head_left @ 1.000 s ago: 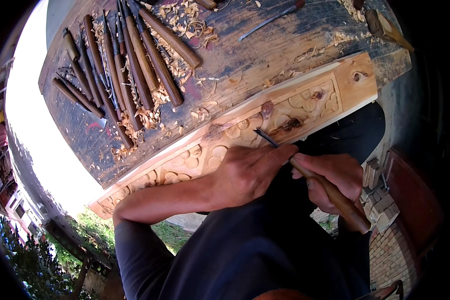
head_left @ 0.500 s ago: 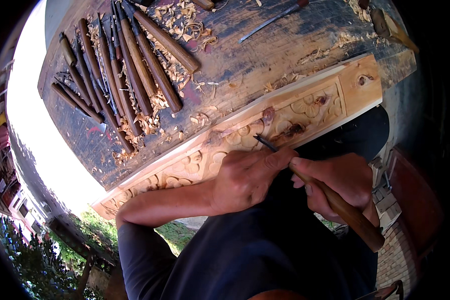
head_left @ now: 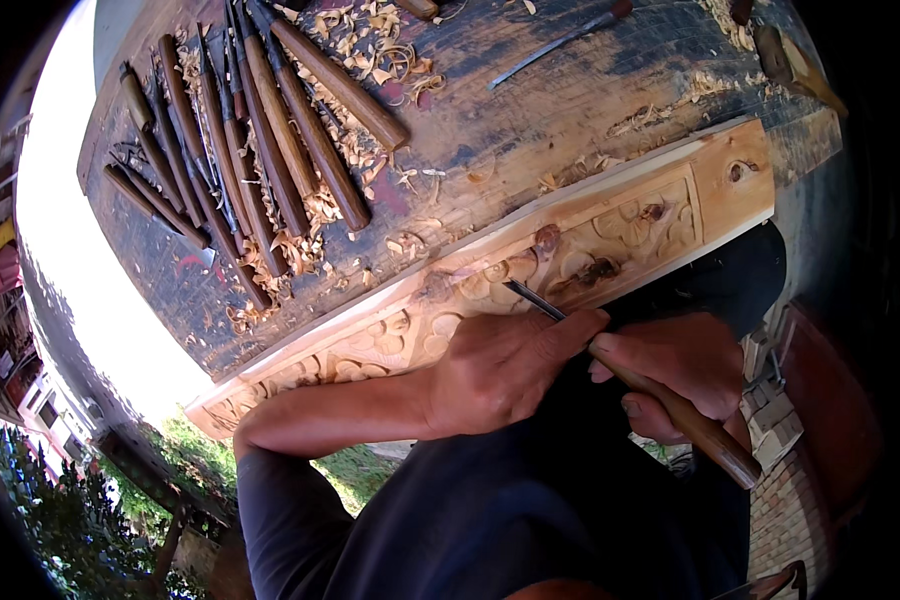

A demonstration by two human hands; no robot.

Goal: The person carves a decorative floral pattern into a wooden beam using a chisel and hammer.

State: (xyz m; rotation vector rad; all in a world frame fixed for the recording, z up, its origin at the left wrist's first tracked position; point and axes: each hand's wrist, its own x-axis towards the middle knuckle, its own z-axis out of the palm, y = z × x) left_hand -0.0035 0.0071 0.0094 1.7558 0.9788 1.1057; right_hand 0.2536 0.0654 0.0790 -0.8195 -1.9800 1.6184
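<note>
A long pale board point(head_left: 740, 205) with flowers carved in relief lies slantwise along the near edge of the workbench. My right hand point(head_left: 675, 370) is closed round the wooden handle of a carving chisel point(head_left: 698, 425). Farther up the tool, my left hand point(head_left: 510, 365) grips the chisel near its metal shank, resting against the near side of the board. The blade's tip is at a carved flower point(head_left: 485, 280) left of a dark knot. Whether the tip is cutting the wood I cannot tell.
Several wooden-handled carving tools point(head_left: 280, 150) lie fanned out at the left of the scarred workbench point(head_left: 510, 140), among curled shavings point(head_left: 400, 65). A lone thin chisel point(head_left: 550, 48) lies at the far side. At the far right is a wooden mallet-like piece point(head_left: 795, 65).
The chisel's handle end has swung slightly upward and left, and its tip has shifted a little down the board. Both hands keep their hold. The whole view has drifted slightly.
</note>
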